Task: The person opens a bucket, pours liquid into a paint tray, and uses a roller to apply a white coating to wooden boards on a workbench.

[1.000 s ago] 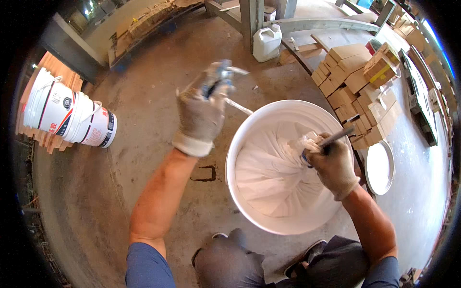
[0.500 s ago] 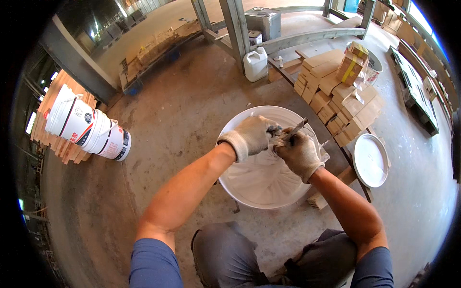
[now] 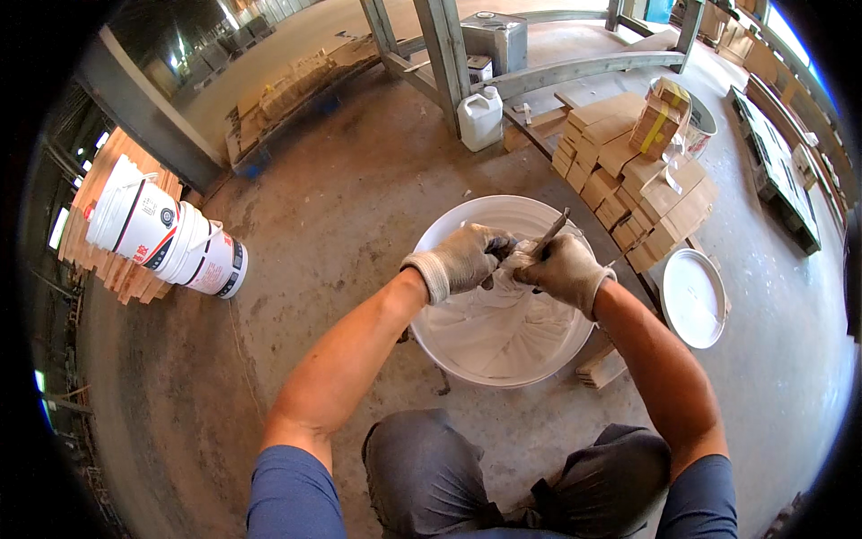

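A round white bucket [image 3: 505,384] stands before my knees. A pale, film-like sheet with radiating creases [image 3: 498,337] covers its contents; whether it is plastic film or thick paste is hard to tell. Both my hands wear light knitted gloves with dark, soiled fingertips. Over the bucket, my left hand [image 3: 465,260] is closed, pinching a gathered bit of that film. My right hand [image 3: 567,272] grips a thin flat metal tool [image 3: 554,229] that points up and away, its fingers close beside the left ones. The gripped end of the tool is hidden.
Stacked wooden blocks [image 3: 620,171] and a white round lid [image 3: 693,298] lie to the right. White pails [image 3: 166,229] are at the left. Beyond the bucket stand a white jug [image 3: 480,119] and a metal frame [image 3: 440,63]. A short wood piece [image 3: 602,366] sits by the bucket's right side.
My left hand has turned and moved slightly left and down. My right hand has shifted a little right, and the tool stands steeper. More pale film shows between the hands.
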`<state>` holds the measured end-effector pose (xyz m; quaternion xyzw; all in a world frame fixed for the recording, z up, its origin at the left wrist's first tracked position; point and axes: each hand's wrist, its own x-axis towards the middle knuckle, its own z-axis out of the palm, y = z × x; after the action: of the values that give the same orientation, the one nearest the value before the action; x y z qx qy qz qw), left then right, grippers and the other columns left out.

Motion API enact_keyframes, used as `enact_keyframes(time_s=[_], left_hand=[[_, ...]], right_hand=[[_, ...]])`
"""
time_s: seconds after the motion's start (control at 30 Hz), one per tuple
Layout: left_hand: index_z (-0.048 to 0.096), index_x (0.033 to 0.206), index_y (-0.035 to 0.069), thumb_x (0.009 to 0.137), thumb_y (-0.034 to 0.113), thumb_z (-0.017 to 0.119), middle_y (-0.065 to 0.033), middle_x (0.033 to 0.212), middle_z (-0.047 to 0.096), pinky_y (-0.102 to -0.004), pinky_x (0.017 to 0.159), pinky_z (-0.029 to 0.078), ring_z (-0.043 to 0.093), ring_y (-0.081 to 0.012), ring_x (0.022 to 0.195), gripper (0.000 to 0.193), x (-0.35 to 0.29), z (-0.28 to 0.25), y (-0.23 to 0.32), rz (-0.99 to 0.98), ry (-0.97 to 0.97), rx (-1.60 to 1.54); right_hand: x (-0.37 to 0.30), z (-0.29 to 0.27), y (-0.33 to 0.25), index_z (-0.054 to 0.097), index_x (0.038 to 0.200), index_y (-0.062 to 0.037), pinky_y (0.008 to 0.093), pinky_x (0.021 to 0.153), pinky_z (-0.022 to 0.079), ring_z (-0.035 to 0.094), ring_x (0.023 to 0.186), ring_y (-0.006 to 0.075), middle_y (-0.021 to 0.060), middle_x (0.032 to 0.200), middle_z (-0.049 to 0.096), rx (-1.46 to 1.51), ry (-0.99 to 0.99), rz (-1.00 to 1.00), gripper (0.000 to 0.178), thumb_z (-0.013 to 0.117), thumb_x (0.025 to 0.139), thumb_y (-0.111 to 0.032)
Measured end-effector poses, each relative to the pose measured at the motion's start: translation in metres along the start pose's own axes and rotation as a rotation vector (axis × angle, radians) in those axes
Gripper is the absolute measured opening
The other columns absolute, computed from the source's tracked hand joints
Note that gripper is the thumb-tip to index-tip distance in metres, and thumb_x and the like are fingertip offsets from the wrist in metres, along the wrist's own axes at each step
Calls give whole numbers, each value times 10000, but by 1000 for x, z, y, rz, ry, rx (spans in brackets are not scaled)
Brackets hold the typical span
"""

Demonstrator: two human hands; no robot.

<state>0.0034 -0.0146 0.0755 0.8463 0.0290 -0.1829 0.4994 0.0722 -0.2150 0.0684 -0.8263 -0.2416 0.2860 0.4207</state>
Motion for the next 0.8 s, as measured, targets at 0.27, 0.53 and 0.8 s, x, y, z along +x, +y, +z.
enact_keyframes(time_s=[0.27, 0.53, 0.8], left_hand=[[714, 1253, 127, 776, -23, 674, -162, 1210, 741, -420, 1035, 528, 686, -368, 1149, 502, 2, 6, -14, 114, 114, 454], [757, 1208, 117, 846, 65, 736, -94, 916, 759, -327, 738, 599, 717, -183, 798, 366, 4, -8, -3, -65, 27, 189], [736, 1232, 69, 928, -35, 590, -31, 932, 715, -290, 656, 544, 616, -102, 730, 352, 18, 0, -11, -3, -22, -225]], right_hand=[[-2, -1, -1, 752, 936, -24, 322, 745, 526, 627, 807, 116, 26, 839, 717, -37, 1, -46, 217, 793, 913, -236], [9, -3, 7, 784, 949, -67, 401, 701, 550, 680, 727, 225, 134, 800, 731, -283, 46, -399, 266, 822, 850, -311], [19, -11, 10, 789, 1045, -31, 357, 795, 562, 687, 843, 164, 68, 919, 780, -108, -133, -132, 282, 835, 856, -235]])
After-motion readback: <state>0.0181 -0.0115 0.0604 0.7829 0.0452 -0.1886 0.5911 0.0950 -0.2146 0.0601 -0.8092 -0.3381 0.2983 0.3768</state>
